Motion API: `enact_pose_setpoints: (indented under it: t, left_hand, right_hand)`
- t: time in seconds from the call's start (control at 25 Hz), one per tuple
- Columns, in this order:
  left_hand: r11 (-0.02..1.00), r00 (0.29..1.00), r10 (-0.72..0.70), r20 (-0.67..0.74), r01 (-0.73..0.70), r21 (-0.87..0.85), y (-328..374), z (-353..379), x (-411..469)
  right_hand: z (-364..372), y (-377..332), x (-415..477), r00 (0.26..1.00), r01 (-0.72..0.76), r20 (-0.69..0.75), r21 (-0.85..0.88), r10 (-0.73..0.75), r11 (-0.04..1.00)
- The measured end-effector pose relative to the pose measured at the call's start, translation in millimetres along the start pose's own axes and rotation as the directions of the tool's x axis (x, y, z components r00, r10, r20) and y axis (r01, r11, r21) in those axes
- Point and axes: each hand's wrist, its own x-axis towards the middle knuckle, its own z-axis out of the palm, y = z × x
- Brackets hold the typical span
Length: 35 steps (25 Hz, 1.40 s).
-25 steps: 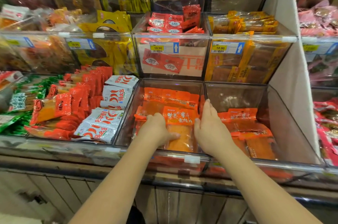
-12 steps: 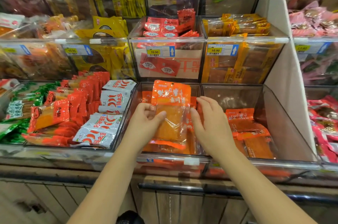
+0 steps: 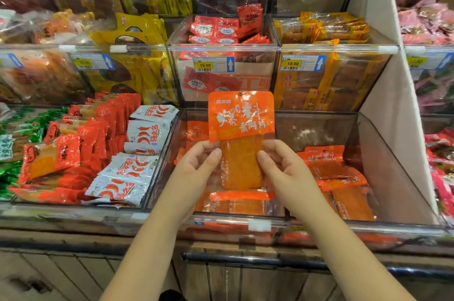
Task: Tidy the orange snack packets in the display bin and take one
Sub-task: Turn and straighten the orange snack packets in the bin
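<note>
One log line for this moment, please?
orange packet: held upright above display bin | left hand: grips it | right hand: grips it

The middle price tag (image 3: 205, 65), stuck on the front of the red-packet bin (image 3: 221, 45), reads 10.90 on yellow, with a barcode under it and a white up-arrow on blue beside it. The right price tag (image 3: 292, 63) and the left price tag (image 3: 84, 62) read 10.90 too. The orange packet (image 3: 241, 116) bears large white Chinese characters, possibly ending 素肉片.
</note>
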Motion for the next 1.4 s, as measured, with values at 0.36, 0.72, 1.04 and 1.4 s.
enact_pose_setpoints:
  t: [0.36,0.72,1.04,1.4]
  left_hand:
    - [0.996,0.996,0.085,-0.014,-0.085,-0.007,-2.7,1.8,-3.0]
    - [0.949,0.932,0.244,-0.269,-0.172,0.266,-13.0,3.1,-1.9]
    - [0.915,0.989,0.112,0.099,-0.141,0.378,-1.9,12.9,-10.3]
    - [0.999,0.999,0.019,0.028,-0.02,0.037,-3.3,2.7,-2.7]
  right_hand:
    - [-0.6,1.1,0.5,1.0,-0.019,0.026,0.081,0.017,0.996]
    - [-0.1,7.8,1.6,0.994,-0.025,-0.106,0.08,0.033,0.997]
    - [-0.7,8.7,-0.8,0.997,0.063,-0.044,-0.087,-0.067,0.994]
    - [-0.2,12.0,-2.1,0.992,0.095,-0.08,-0.027,-0.096,0.995]
